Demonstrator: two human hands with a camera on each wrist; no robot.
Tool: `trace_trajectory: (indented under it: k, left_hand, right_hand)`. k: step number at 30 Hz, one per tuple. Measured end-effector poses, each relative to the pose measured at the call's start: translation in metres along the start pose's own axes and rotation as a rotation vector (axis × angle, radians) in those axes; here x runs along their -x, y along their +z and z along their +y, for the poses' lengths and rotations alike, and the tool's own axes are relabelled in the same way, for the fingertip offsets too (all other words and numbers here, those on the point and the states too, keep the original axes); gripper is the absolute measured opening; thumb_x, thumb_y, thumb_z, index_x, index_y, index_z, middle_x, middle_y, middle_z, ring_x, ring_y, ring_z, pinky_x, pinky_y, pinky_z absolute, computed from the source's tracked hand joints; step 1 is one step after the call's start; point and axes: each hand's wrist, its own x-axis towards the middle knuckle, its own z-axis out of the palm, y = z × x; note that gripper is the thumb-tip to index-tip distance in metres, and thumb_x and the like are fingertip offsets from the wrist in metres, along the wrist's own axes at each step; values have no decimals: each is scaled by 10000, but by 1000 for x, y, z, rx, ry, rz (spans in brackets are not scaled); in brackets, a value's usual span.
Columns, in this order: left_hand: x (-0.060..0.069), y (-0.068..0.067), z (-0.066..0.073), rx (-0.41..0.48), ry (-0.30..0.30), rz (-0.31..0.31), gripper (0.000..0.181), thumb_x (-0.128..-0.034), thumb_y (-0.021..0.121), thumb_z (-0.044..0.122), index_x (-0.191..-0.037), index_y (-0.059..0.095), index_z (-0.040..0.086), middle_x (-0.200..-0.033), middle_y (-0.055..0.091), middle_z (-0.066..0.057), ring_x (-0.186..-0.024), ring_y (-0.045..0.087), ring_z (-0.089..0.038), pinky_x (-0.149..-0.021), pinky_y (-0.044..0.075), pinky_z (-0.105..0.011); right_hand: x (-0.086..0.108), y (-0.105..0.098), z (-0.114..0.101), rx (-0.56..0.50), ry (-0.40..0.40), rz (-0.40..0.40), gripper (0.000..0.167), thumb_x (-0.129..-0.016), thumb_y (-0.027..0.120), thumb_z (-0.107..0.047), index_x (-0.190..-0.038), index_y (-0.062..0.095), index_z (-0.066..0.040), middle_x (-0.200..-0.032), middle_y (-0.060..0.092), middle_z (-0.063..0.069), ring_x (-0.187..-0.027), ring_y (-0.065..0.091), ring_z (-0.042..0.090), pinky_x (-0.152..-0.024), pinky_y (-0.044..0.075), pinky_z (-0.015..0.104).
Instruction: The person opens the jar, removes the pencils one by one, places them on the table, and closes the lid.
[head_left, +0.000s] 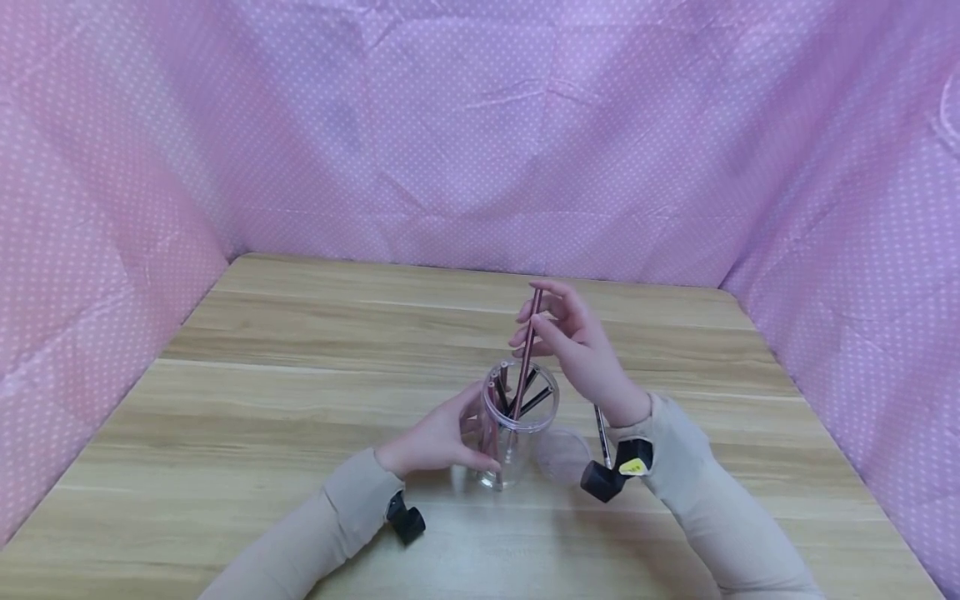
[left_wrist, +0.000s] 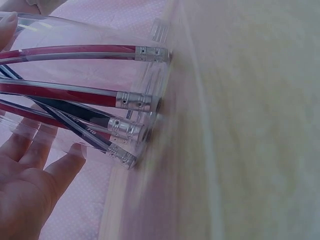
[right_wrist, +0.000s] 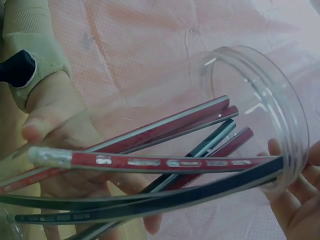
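Observation:
A clear plastic jar point(head_left: 517, 458) stands on the table with several red and black pencils in it. My left hand point(head_left: 438, 433) holds the jar from its left side, thumb in front and fingers behind. Above the mouth, my right hand point(head_left: 581, 350) pinches a dark red pencil point(head_left: 528, 350) by its upper part. That pencil's lower part is inside the jar; its eraser end point(right_wrist: 50, 157) shows through the wall in the right wrist view. Other pencils, such as a red one point(left_wrist: 75, 90), rest with their metal-banded eraser ends at the jar's bottom in the left wrist view.
A round clear lid point(head_left: 562, 455) lies on the wooden table just right of the jar. A dark pencil point(head_left: 602, 433) lies beyond it, partly hidden by the right wrist and its camera point(head_left: 603, 481). Pink dotted cloth point(head_left: 480, 150) surrounds the table's back and sides.

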Motion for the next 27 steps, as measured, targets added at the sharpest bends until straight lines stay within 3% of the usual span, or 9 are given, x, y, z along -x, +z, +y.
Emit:
trace_trajectory:
  k: [4, 11, 16, 27]
  left_hand:
    - [0, 0, 0, -6, 3, -5, 1089, -678, 823, 84, -1523, 144, 182, -1526, 323, -105, -1371, 356, -312, -1120, 315, -484]
    - [1, -1, 1, -2, -1, -5, 1111, -673, 818, 64, -1526, 123, 215, -1526, 322, -97, -1370, 358, -309, -1117, 326, -473]
    - [1, -2, 0, 8, -6, -9, 1099, -673, 815, 51, -1525, 136, 205, -1522, 329, -109, -1370, 357, -316, -1114, 331, -471]
    - [0, -3, 1, -9, 6, -9, 1099, -666, 812, 43, -1524, 142, 190, -1524, 310, -142, -1373, 347, -329, -1111, 329, -483]
  right_hand:
    - [-3, 3, -2, -6, 9, 79, 394, -974, 413, -13, -1303, 434, -228, -997, 572, -10, -755, 661, 111, -619, 604, 358]
    - [-14, 3, -7, -5, 78, 208, 419, -977, 385, 9, -1385, 307, -42, -1008, 563, 12, -710, 654, 110, -605, 604, 386]
    - [-24, -4, -7, -85, 173, 279, 409, -981, 386, 4, -1379, 338, -77, -982, 572, 15, -696, 641, 112, -619, 606, 371]
    - [-40, -34, -2, -388, 399, 306, 255, -992, 370, -23, -1155, 448, -203, -890, 611, -49, -701, 639, 82, -659, 581, 232]
